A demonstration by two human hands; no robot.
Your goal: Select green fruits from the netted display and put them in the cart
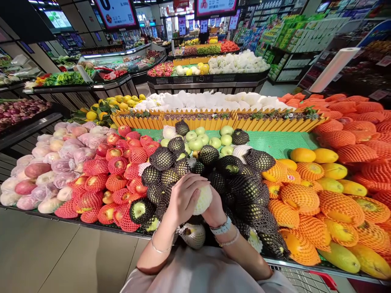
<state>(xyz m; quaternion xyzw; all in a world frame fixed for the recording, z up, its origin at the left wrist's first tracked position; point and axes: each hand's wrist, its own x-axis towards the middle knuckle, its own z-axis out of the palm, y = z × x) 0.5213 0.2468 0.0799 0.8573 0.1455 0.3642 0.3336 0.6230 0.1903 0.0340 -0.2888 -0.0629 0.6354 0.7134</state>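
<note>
Holding a pale fruit (203, 200) between left hand (184, 199) and right hand (215, 208), both closed round it, black-netted fruit (246, 186) right of the grip; looks like a handling step, next move probably needs both palms snug.

From here I can't see the whole pale-netted fruit (203, 201); the left hand (184, 199) and right hand (215, 207) cover its sides. The top edge crops the overhead screens (117, 12), whose smallest print I can't read, and the bottom edge cuts off the shopping cart (301, 278).
</note>
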